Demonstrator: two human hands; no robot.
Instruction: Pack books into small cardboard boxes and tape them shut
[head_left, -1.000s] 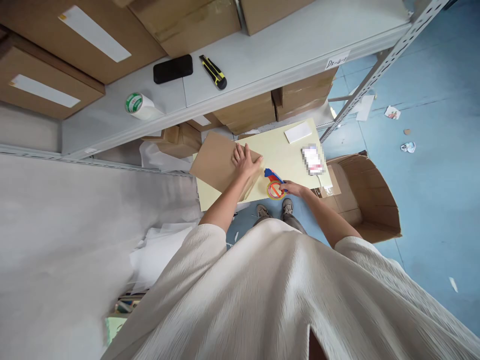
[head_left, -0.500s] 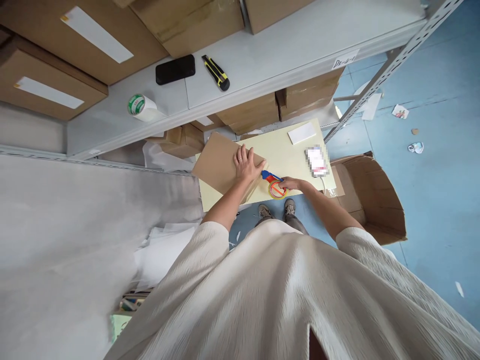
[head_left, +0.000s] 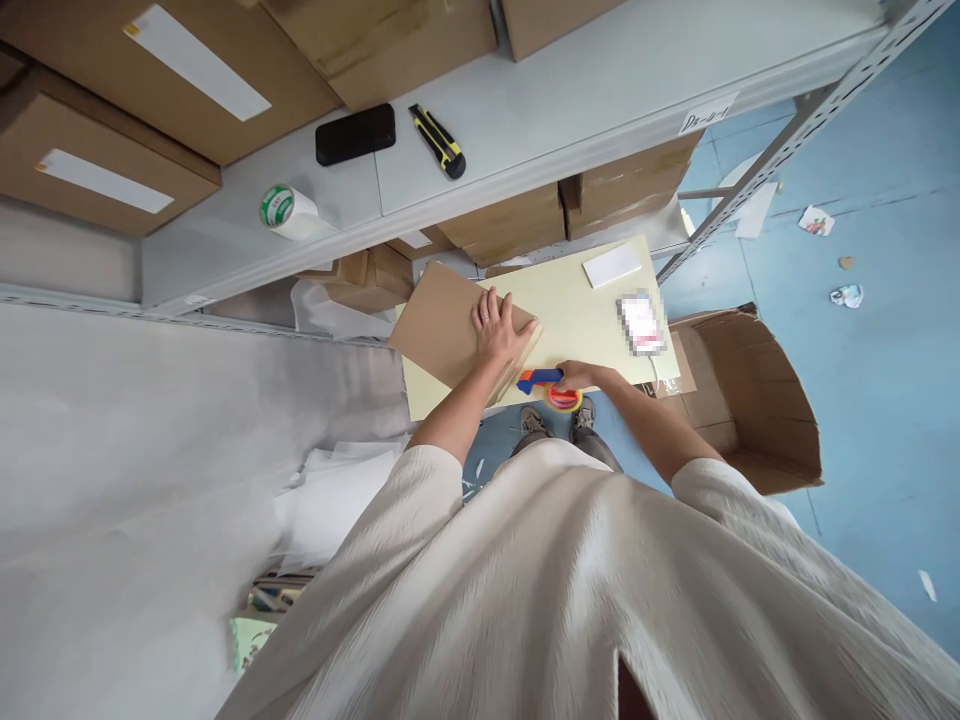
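Note:
My left hand (head_left: pixel 496 326) lies spread on top of a brown cardboard box (head_left: pixel 442 320), near its right edge, with a ring on one finger. The box rests at an angle on a pale yellow table (head_left: pixel 574 310). Just right of the box's near right side, my right hand (head_left: pixel 582 376) grips a tape dispenser (head_left: pixel 541 379) with a blue and orange body and a yellow-rimmed roll below it. The dispenser's head points left towards the box; whether tape runs between them I cannot tell.
A white slip (head_left: pixel 612 265) and a blurred-out phone-like object (head_left: pixel 641 322) are on the table. The grey shelf (head_left: pixel 510 130) holds a black phone (head_left: pixel 355 135), a box cutter (head_left: pixel 438 142), a tape roll (head_left: pixel 288 212) and cartons. An open carton (head_left: pixel 772 400) stands on the blue floor.
My right hand has brought the tape dispenser down nearer the table's front edge and turned it, so its blue handle now lies level. My left hand stays on the box.

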